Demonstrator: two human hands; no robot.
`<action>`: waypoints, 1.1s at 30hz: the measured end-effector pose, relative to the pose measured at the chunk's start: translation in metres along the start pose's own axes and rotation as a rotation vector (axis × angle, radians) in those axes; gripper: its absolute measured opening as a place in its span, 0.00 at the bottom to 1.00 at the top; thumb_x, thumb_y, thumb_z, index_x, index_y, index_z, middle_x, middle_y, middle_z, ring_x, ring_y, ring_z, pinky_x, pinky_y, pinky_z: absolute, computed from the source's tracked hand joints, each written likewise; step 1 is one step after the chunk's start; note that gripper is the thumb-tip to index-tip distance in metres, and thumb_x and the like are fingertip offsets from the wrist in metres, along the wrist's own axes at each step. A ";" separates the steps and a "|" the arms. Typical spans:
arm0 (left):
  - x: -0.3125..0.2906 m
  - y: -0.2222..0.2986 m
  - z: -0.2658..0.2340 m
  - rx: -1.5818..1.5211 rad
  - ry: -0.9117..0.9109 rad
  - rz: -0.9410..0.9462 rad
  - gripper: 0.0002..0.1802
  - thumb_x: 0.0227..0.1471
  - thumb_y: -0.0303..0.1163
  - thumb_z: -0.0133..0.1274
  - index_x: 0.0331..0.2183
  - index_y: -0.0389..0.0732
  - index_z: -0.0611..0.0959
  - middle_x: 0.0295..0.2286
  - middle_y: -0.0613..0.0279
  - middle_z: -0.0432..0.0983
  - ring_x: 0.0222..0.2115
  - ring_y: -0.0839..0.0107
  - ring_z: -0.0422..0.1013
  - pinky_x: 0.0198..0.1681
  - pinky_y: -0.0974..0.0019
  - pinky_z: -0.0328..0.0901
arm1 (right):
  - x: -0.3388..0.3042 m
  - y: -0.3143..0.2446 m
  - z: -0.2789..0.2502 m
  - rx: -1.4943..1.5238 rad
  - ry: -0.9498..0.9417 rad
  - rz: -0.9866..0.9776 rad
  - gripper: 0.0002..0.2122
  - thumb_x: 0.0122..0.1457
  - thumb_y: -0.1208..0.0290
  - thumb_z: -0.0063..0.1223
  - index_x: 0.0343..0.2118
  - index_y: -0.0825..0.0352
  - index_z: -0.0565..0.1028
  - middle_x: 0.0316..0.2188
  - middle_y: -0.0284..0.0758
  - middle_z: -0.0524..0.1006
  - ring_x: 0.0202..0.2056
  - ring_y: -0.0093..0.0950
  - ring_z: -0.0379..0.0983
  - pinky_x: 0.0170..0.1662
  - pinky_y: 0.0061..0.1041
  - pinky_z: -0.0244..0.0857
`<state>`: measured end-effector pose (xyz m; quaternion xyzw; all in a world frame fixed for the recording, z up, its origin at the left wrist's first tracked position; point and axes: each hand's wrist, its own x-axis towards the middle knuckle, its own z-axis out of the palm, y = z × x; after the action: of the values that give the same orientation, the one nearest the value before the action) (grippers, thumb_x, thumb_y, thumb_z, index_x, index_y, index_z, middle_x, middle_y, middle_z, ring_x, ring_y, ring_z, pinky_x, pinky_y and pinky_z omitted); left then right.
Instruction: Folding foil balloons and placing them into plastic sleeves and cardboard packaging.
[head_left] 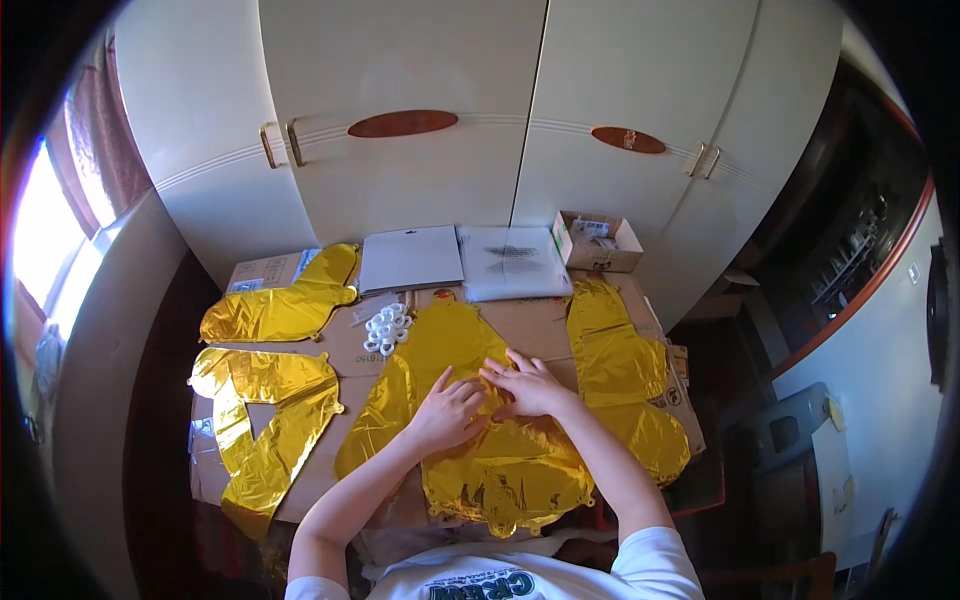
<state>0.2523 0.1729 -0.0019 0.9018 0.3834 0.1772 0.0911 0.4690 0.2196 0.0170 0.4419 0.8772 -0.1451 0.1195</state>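
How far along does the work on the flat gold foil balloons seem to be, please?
Three flat gold foil balloons lie spread around the cardboard-covered table. Left hand and right hand press the middle gold foil balloon. All look uninflated; the white plastic rings lie untouched.

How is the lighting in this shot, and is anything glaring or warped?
Head view: the window at the left edge is blown out white; the gold foil balloons throw bright glints, also around both hands; the wardrobe doors bow with fisheye distortion; the corners fall to black; the right side sits in shadow.
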 end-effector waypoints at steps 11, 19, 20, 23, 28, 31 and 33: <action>0.001 -0.010 0.007 0.090 0.001 0.034 0.25 0.47 0.46 0.56 0.46 0.45 0.76 0.44 0.62 0.71 0.50 0.63 0.65 0.57 0.48 0.54 | 0.001 0.015 0.017 0.022 0.093 -0.095 0.48 0.47 0.37 0.58 0.68 0.53 0.50 0.70 0.31 0.46 0.70 0.42 0.34 0.68 0.47 0.36; 0.000 -0.012 0.013 0.103 0.053 0.057 0.24 0.48 0.43 0.53 0.47 0.47 0.75 0.44 0.60 0.70 0.50 0.60 0.64 0.59 0.47 0.51 | -0.073 0.003 0.028 0.121 0.641 -0.080 0.36 0.50 0.48 0.63 0.59 0.59 0.66 0.58 0.38 0.64 0.59 0.40 0.58 0.61 0.42 0.54; -0.001 -0.012 0.013 0.093 0.042 0.051 0.24 0.48 0.43 0.54 0.48 0.47 0.75 0.45 0.59 0.70 0.50 0.59 0.64 0.59 0.47 0.51 | -0.095 -0.006 0.026 0.157 0.711 0.010 0.31 0.51 0.52 0.63 0.55 0.61 0.69 0.53 0.38 0.67 0.55 0.39 0.63 0.57 0.41 0.58; -0.002 -0.011 0.011 0.071 0.034 0.048 0.24 0.48 0.42 0.54 0.48 0.47 0.75 0.45 0.59 0.69 0.50 0.58 0.64 0.60 0.46 0.51 | -0.156 -0.025 0.046 0.324 0.944 0.220 0.18 0.52 0.66 0.64 0.44 0.66 0.72 0.39 0.39 0.73 0.41 0.39 0.70 0.45 0.37 0.65; 0.001 -0.011 0.013 0.053 0.036 0.053 0.24 0.47 0.41 0.54 0.48 0.47 0.75 0.44 0.59 0.69 0.50 0.58 0.63 0.60 0.47 0.51 | -0.226 -0.067 0.140 1.008 1.020 0.688 0.09 0.57 0.74 0.59 0.35 0.67 0.69 0.26 0.28 0.70 0.25 0.15 0.66 0.27 0.15 0.60; 0.000 -0.011 0.010 0.038 0.039 0.042 0.25 0.46 0.39 0.55 0.49 0.47 0.74 0.44 0.59 0.68 0.50 0.57 0.62 0.60 0.47 0.51 | -0.228 -0.088 0.166 1.343 0.987 0.747 0.06 0.61 0.74 0.56 0.33 0.67 0.70 0.24 0.29 0.75 0.23 0.14 0.69 0.26 0.15 0.63; -0.001 -0.012 0.010 0.039 0.042 0.042 0.25 0.46 0.39 0.55 0.49 0.47 0.75 0.44 0.59 0.68 0.50 0.57 0.62 0.60 0.46 0.51 | -0.230 -0.098 0.165 1.688 0.832 0.769 0.05 0.62 0.73 0.53 0.31 0.67 0.71 0.25 0.32 0.77 0.23 0.17 0.71 0.25 0.16 0.64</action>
<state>0.2477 0.1799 -0.0146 0.9073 0.3698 0.1905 0.0615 0.5369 -0.0654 -0.0440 0.6495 0.2585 -0.5034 -0.5078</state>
